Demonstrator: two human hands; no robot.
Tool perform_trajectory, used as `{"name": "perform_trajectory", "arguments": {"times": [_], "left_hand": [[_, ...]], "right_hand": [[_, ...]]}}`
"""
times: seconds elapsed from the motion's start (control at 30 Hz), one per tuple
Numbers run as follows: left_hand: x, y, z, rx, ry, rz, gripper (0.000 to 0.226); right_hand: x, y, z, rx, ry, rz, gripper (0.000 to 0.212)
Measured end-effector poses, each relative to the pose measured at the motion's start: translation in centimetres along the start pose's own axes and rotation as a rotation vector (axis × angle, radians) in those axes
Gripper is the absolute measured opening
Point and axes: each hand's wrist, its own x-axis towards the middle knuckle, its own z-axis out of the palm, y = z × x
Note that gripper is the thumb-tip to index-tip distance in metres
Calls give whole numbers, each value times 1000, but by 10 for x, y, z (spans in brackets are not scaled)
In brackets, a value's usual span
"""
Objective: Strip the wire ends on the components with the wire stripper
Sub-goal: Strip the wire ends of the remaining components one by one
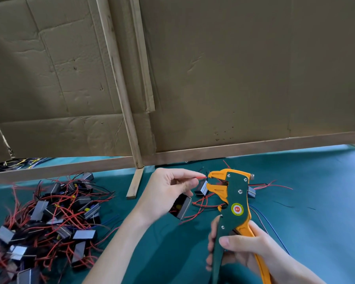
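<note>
Red wire (200, 177), pinched between thumb and forefinger of the left hand (170, 193), points level toward the open mouth of the stripper (234, 193); its tip lies at the gap between the orange jaws, and whether it has entered them cannot be told. The wire's component (182, 208) appears to be the one below the left hand, though its lead cannot be traced to it. The right hand (246, 251) grips both stripper handles, fingers curled round them and thumb across the green one, and holds the tool nearly upright above the counter (316, 232).

Step in hand, as judged: seating the wire end before the squeeze. To do it well, the wire should enter square to the jaws and only as far as the length to be bared. The pinch should sit close behind the jaws so the thin lead does not buckle. The handles should close in one even stroke while the left hand keeps the wire from sliding. A skewed or over-deep entry risks nicked strands or too long a bare end.

Further out, a second component (201, 189) sits just behind the jaws among loose red leads. A pile (49, 218) of components with tangled wires lies well to the left. A wooden batten (135, 183) and cardboard (234, 78) close off the back.
</note>
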Motion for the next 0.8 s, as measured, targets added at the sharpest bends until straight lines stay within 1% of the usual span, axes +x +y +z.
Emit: {"name": "perform_trajectory", "arguments": {"times": [0.1, 0.27, 0.3, 0.4, 0.47, 0.63, 0.8], "left_hand": [[-1, 5, 0, -49, -6, -7, 21], [-2, 9, -2, -56, -38, -21, 27], [-2, 10, -2, -52, -45, -25, 25], [-2, 12, -1, -71, -63, -46, 9], [-3, 13, 0, -75, -70, -62, 8], [-4, 17, -3, -58, -105, -48, 16], [-4, 19, -6, -25, -119, -41, 13]], "right_hand": [[-1, -1, 1, -21, -34, -10, 25], [-1, -2, 1, -19, -36, -4, 25], [-2, -2, 1, -19, -38, -4, 24], [-3, -2, 0, -40, -41, -13, 28], [-3, -2, 0, -66, -40, -25, 30], [-3, -1, -1, -79, -56, -41, 23], [-3, -1, 0, -96, -71, -49, 27]]}}
